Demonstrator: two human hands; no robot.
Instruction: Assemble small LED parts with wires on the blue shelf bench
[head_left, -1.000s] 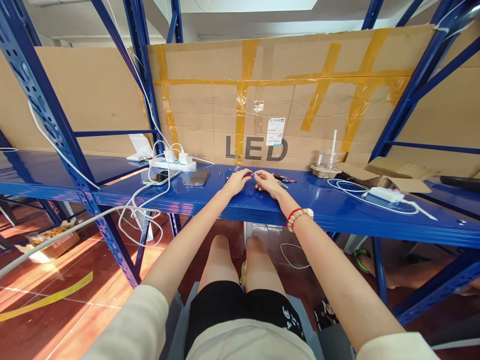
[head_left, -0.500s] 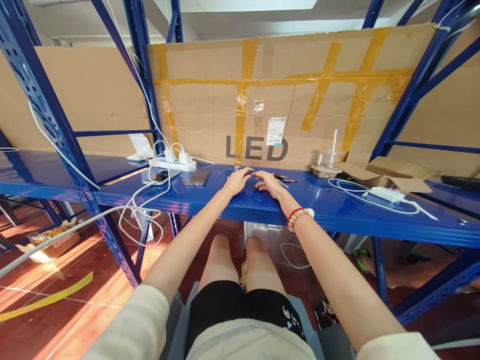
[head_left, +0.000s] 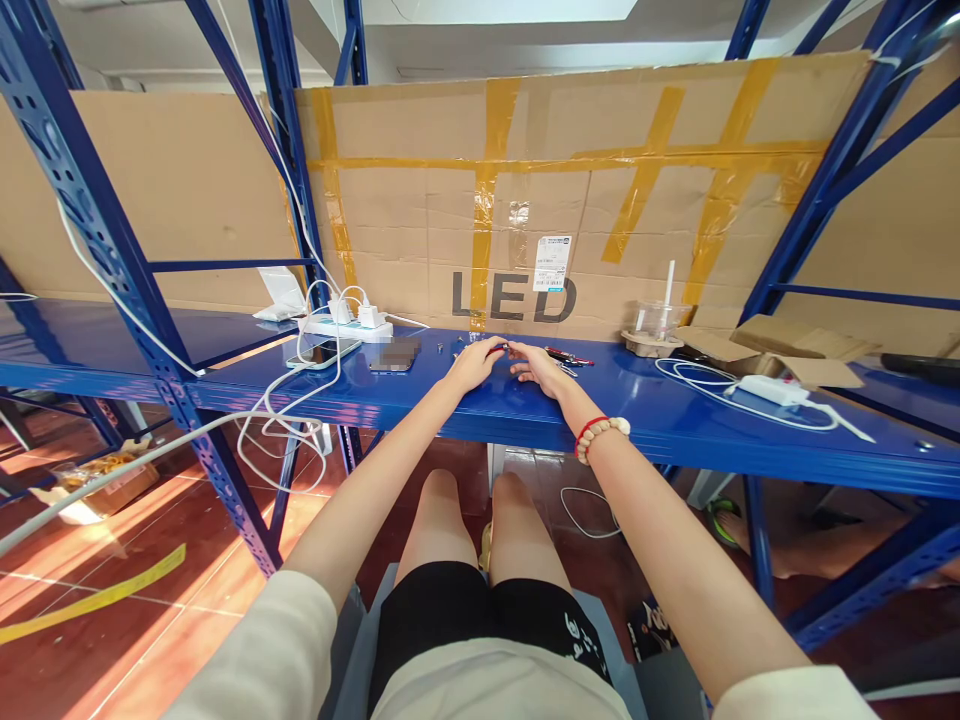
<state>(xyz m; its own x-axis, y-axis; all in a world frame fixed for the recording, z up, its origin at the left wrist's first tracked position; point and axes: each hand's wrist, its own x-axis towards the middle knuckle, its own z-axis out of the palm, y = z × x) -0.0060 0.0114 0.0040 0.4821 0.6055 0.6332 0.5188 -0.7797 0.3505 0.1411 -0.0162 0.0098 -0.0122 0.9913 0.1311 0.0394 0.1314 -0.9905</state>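
Observation:
Above the blue shelf [head_left: 600, 405], my left hand [head_left: 474, 366] is closed in a pinch on a slim red and dark pen-like piece [head_left: 498, 348]. My right hand [head_left: 538, 368] meets it from the other side, thumb and forefinger at the piece's end and the other fingers loosely curled. Fingers hide most of the piece. Just past my right hand lie several slim red and dark pens [head_left: 570, 356], partly covered by it. A few tiny parts [head_left: 440, 348] are scattered left of my left hand, too small to name.
On the left are a phone [head_left: 324, 353], a dark flat blurred object [head_left: 394, 356] and a white power strip [head_left: 349, 327] with looping cables. To the right stand a plastic cup with a straw [head_left: 661, 318], opened cardboard [head_left: 776, 345] and a white adapter [head_left: 772, 389]. Cardboard [head_left: 420, 230] walls the back.
Both hands stay in nearly the same place. At the fingertips the piece has shifted slightly, and less of its red shows.

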